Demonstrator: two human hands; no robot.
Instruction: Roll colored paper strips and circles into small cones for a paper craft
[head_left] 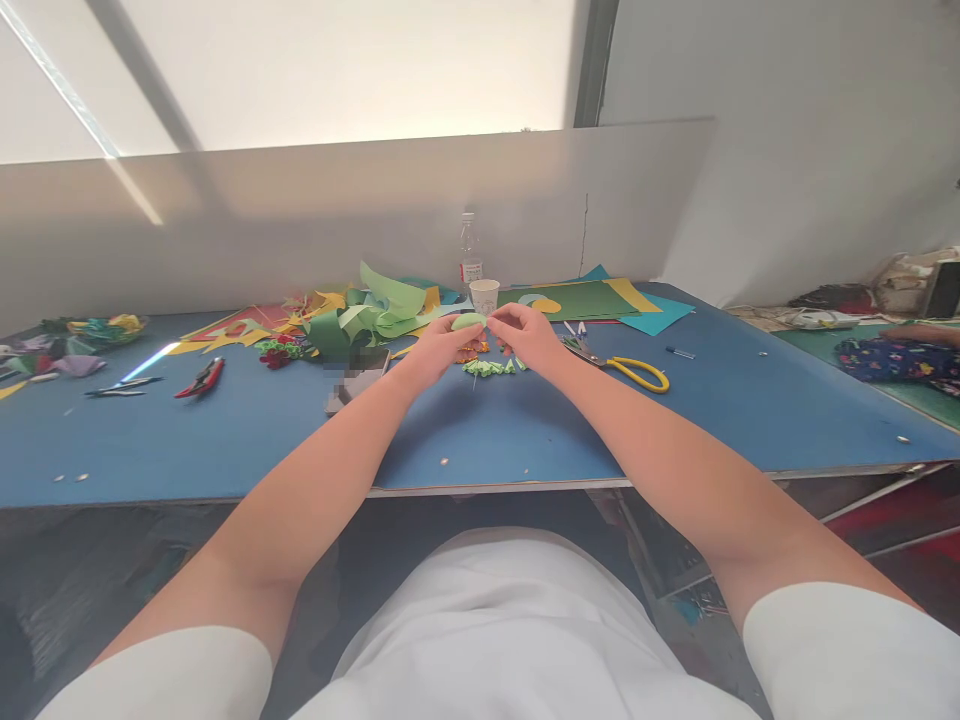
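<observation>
Head view showed a paper cup (484, 296) whose inside was hidden, and behind it a clear bottle (470, 250) with a red-and-white label too small to read. Above the blue table (525, 430), just before the cup, the left hand (439, 347) pinched a pale green, smooth, rounded paper piece (468, 321); the right hand (529, 336) had fingertips at its end, grip unclear

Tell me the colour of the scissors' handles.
The scissors' handles are yellow, clearest in the head view.
</observation>
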